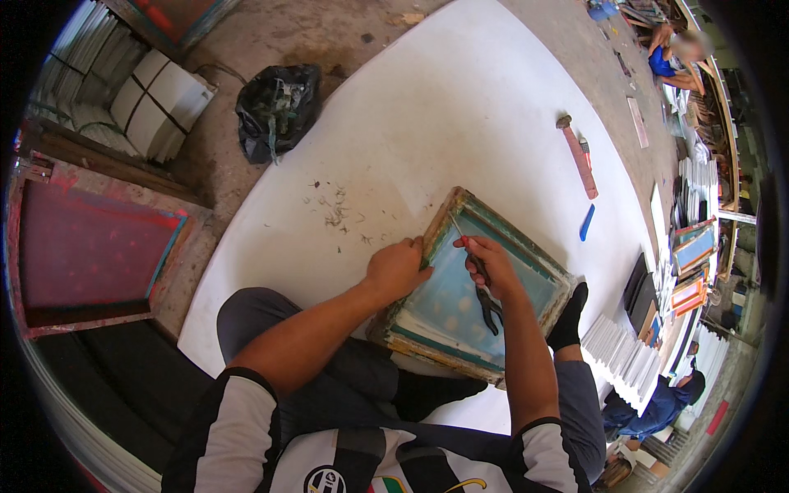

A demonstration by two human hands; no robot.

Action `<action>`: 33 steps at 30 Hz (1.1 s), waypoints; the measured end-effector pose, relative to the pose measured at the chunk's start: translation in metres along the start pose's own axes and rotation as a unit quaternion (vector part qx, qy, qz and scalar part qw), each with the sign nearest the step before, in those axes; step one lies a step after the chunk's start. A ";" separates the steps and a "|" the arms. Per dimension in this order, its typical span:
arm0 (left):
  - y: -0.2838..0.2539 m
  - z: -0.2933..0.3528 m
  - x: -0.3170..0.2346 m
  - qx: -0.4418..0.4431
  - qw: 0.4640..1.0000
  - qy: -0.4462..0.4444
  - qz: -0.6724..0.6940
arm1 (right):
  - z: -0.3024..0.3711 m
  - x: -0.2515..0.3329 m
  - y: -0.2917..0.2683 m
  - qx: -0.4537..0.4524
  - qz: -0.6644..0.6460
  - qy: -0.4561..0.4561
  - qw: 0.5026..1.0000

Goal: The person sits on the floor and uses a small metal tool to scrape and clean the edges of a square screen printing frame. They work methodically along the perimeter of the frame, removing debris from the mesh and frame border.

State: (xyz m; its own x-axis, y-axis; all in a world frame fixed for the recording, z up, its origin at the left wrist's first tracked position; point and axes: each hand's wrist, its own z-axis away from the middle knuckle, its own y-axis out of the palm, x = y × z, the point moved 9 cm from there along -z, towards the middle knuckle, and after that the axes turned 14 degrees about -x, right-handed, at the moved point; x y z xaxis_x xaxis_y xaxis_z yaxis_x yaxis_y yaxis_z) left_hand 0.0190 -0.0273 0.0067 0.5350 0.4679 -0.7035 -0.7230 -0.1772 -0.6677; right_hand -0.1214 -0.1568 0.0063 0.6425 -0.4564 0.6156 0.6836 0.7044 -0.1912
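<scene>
Across the head view, a smooth white sheet spread under the person, and a worn, paint-stained wooden frame with pale blue mesh lay tilted by its corners between the bent legs, close in front of the body. Its sides looked nearly equal, so no long axis could be told; one corner pointed away from the person.

The bare left hand was at the frame's left bar, fingers half-curled against it and the thumb near its inner edge; it seemed to grip the bar, though any fingers beneath were hidden. The bare right hand was over the mesh, fingers curled closely round a slim red-handled tool with a thin shaft. That shaft ran up and to the left from the fingers, its tip near the inside of the far corner. Of the two hands, the right was nearer to that corner; the left was lower along the adjoining bar. Dark metal pliers showed just below the right hand; whether its palm held them too could not be told.

Beyond the left hand were small dark scraps; off to the right lay a hammer with a reddish handle and a slender blue tool.
</scene>
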 end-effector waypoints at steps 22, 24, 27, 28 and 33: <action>-0.002 0.001 0.000 0.015 1.000 -0.009 -0.015 | 0.068 0.058 0.015 -0.315 0.465 -0.376 0.737; -0.002 0.001 0.000 0.016 1.000 -0.011 -0.011 | 0.070 0.059 0.018 -0.321 0.497 -0.386 0.708; -0.002 0.001 -0.001 0.016 1.000 -0.011 -0.009 | 0.069 0.058 0.023 -0.331 0.556 -0.400 0.649; -0.001 0.002 0.000 0.016 1.000 -0.012 -0.009 | 0.070 0.058 0.027 -0.337 0.582 -0.400 0.622; 0.001 0.001 -0.001 0.009 1.000 -0.005 -0.013 | 0.070 0.059 0.045 -0.339 0.644 -0.379 0.571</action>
State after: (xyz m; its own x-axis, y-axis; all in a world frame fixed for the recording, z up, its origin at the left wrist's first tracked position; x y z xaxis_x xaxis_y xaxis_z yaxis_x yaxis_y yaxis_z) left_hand 0.0172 -0.0269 0.0064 0.5492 0.4801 -0.6840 -0.7170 -0.1497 -0.6809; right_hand -0.0769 -0.1141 0.0879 0.6044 0.7514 -0.2649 -0.0462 -0.2988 -0.9532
